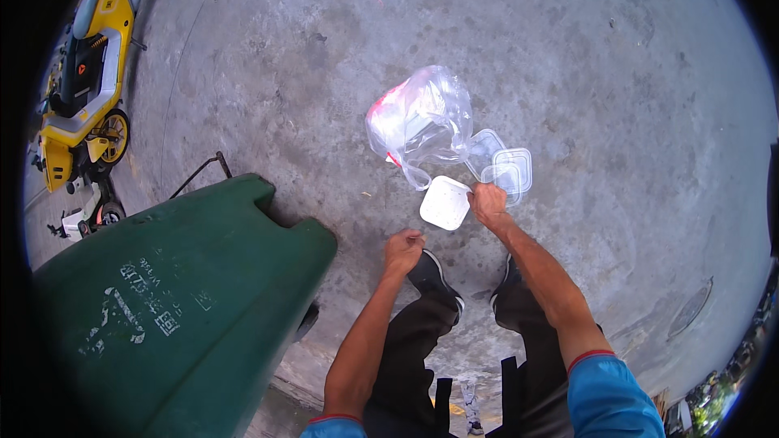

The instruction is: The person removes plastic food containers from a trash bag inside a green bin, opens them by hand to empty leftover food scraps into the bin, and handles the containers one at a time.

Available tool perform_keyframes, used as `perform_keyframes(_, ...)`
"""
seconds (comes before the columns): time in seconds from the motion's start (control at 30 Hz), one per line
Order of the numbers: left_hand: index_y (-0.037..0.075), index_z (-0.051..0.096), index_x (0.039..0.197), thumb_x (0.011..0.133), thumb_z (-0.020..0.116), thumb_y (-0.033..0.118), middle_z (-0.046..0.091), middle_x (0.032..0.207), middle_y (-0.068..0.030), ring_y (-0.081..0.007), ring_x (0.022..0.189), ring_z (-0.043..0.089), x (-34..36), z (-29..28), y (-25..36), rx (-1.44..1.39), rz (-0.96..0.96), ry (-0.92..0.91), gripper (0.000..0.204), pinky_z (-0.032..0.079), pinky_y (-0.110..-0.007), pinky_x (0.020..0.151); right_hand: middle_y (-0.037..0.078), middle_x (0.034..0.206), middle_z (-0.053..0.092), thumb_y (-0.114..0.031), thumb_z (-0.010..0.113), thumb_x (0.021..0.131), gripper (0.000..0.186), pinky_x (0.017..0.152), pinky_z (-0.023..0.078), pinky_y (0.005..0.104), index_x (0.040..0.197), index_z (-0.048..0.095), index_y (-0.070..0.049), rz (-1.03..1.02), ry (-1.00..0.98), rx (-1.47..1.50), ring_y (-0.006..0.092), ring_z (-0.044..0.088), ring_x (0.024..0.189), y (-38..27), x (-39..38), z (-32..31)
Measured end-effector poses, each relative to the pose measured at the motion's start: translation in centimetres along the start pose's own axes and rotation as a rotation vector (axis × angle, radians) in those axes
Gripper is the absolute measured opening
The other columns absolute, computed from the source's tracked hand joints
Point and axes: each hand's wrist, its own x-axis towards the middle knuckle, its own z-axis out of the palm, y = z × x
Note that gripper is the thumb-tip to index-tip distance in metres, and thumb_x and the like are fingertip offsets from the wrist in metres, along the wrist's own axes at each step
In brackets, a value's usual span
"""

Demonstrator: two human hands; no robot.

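Below the clear plastic bag [416, 118], the left hand [403, 251] is seen curled (whether anything is pinched cannot be told). Just under the bag, a white square container [445, 203], presumably light, slightly flexible and best taken by its rim, is round-cornered, faintly speckled, and gripped at its right edge by the right hand [488, 204].

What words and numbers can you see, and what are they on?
I won't copy any out, but here's where they are:
Green bin: worn white lettering, partly rubbed away.
Yellow scooter: tiny dark lettering on its body.
Clear plastic bag: red marks, too unclear to read.
White container: no writing I can make out.
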Motion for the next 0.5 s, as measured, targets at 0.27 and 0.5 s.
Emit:
perform_keyframes(0.27,-0.005,0.063,0.109,0.086,0.065,0.001,0.069,0.095,-0.011,-0.0165,0.083,0.067,2.3,-2.5,2.7,-0.249,0.012,0.11,0.024,0.056,-0.026,0.071,0.02,0.079,0.067,-0.024,0.065,0.085,0.023,0.066,0.051,0.0495,0.078,0.065,-0.002,-0.084,0.118,0.253,0.0405,0.065,0.075,-6.9,2.0,-5.3)
perform_keyframes(0.5,-0.001,0.062,0.113,0.088,0.069,0.025,0.07,0.099,-0.0144,-0.0203,0.085,0.069,1.0,-4.1,11.3,-0.48,-0.022,0.032,0.037,0.054,-0.032,0.078,0.021,0.075,0.066,-0.017,0.06,0.085,0.018,0.065,0.051,0.0502,0.079,0.066,-0.001,-0.183,0.334,0.305,0.0423,0.064,0.07,-13.0,9.0,-4.9)
